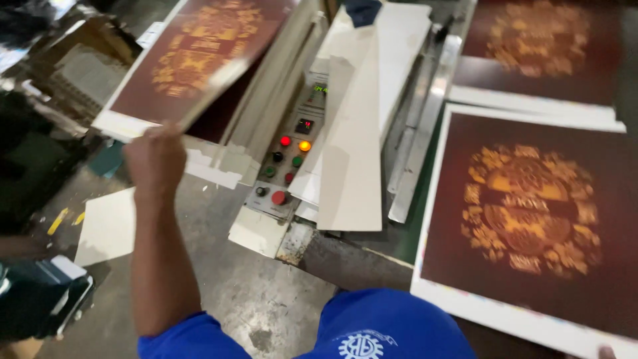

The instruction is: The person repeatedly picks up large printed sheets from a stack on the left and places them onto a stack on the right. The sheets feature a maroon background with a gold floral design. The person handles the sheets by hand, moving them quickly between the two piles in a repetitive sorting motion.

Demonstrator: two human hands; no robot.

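Left hand (156, 159): raised at arm's length, fingers closed on the near edge of a printed sheet (193, 60), which tilts up over a stack (219, 163) of like sheets to the left of the control panel (287, 166).

Right hand (605, 351): only a fingertip shows at the bottom right corner, touching the white margin of a second sheet (525, 226); whether it grips cannot be told.

Handling note: a thin, wide sheet pinched at one edge sags and can crease. It likely goes best kept flat, let down square to the stack edges, and released only once it rests.

Sheets: stiff card, maroon face with a gold round ornament, white border; smooth, slightly glossy. A third sheet (538, 46) lies beyond the second.

Panel: grey metal, sloped, with round red, green and amber buttons and a small lit display.

Strips (352, 146): plain white card offcuts, long and flat, leaning beside the panel.

Floor (266, 299): worn grey concrete, stained.
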